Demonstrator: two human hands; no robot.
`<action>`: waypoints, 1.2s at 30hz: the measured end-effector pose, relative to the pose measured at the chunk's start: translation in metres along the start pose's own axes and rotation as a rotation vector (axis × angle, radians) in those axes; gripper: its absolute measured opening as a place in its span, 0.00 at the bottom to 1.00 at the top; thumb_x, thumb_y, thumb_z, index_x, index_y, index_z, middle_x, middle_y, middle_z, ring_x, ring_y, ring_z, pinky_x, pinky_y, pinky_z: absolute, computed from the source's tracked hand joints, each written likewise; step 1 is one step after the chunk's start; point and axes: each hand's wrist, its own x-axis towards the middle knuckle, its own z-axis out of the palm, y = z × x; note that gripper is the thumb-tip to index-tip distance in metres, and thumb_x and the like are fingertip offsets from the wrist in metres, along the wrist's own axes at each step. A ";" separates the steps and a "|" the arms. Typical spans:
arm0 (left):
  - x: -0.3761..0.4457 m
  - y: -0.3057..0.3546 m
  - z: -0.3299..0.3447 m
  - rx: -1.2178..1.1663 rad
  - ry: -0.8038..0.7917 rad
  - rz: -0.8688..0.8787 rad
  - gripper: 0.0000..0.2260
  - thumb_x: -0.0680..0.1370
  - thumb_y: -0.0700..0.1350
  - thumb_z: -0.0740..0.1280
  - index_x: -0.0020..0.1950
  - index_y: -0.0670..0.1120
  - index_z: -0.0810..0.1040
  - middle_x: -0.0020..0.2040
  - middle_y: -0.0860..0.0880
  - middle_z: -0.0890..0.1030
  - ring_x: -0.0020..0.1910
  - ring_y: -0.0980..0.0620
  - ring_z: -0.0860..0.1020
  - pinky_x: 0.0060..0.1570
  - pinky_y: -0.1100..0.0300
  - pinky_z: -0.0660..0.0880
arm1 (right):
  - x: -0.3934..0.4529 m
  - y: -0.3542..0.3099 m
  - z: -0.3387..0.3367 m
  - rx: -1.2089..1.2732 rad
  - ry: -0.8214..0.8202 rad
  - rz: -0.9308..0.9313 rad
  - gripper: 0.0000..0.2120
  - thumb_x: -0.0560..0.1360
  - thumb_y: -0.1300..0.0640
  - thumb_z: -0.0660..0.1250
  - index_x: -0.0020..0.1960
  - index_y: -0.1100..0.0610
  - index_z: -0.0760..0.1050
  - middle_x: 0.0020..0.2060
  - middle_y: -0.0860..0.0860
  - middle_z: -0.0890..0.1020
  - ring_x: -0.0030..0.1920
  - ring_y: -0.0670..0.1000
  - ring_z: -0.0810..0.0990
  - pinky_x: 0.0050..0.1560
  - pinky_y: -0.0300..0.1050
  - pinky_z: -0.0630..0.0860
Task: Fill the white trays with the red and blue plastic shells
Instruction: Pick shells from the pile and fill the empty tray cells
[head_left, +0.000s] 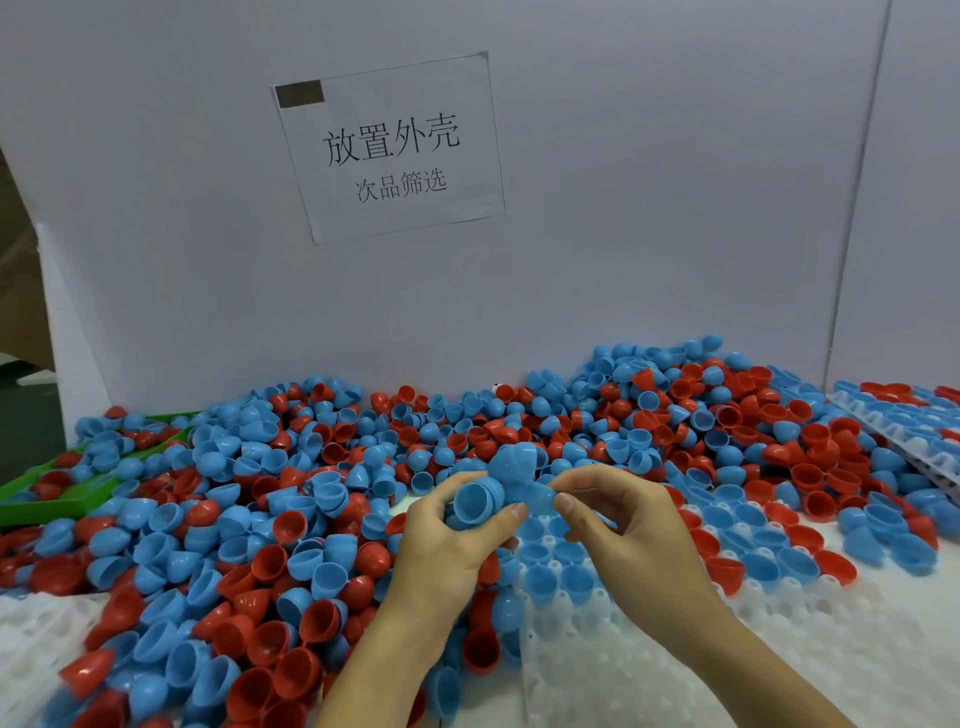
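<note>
Both forearms enter from the near edge and meet over the middle of the bench. Left hand (457, 540) grips a stack of nested blue shells (478, 501), thumb and fingers curled round it, open mouth facing the camera. Right hand (618, 519) pinches a single blue shell (535, 496) between thumb and forefinger, just beside the stack and touching it; another blue shell (509, 462) sits at the far side of the fingertips, whether held or lying on the pile I cannot tell.

White tray (675, 660) lies under and near-right of the hands; its far rows hold blue shells mouth-up, near rows show bare cups. Second white tray (893, 431) at far right, tilted, carrying red and blue shells.

Loose pile of red and blue shells (249, 519) covers the bench left and far. Green tray (47, 499) at left edge, partly buried. Paper sign (389, 145) with Chinese characters is fixed on the white partition (649, 208) behind.
</note>
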 end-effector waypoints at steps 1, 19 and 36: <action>0.000 0.000 0.000 0.018 0.009 0.013 0.08 0.73 0.39 0.77 0.50 0.44 0.84 0.45 0.42 0.85 0.40 0.45 0.83 0.44 0.55 0.82 | 0.000 -0.001 0.000 -0.011 -0.005 -0.005 0.09 0.76 0.62 0.71 0.45 0.48 0.82 0.43 0.41 0.85 0.47 0.45 0.83 0.49 0.47 0.83; -0.002 -0.002 0.002 0.296 0.060 0.159 0.09 0.72 0.42 0.78 0.50 0.50 0.83 0.43 0.51 0.85 0.44 0.53 0.83 0.45 0.57 0.81 | -0.003 -0.008 -0.002 -0.083 -0.073 -0.109 0.10 0.76 0.65 0.71 0.45 0.50 0.83 0.45 0.40 0.80 0.50 0.46 0.80 0.47 0.47 0.81; 0.002 0.000 0.000 -0.041 0.178 0.070 0.06 0.73 0.36 0.76 0.44 0.46 0.84 0.38 0.48 0.85 0.37 0.52 0.83 0.38 0.65 0.79 | 0.001 -0.006 -0.005 -0.029 -0.004 0.054 0.09 0.77 0.65 0.69 0.43 0.52 0.81 0.36 0.53 0.81 0.38 0.51 0.79 0.42 0.39 0.79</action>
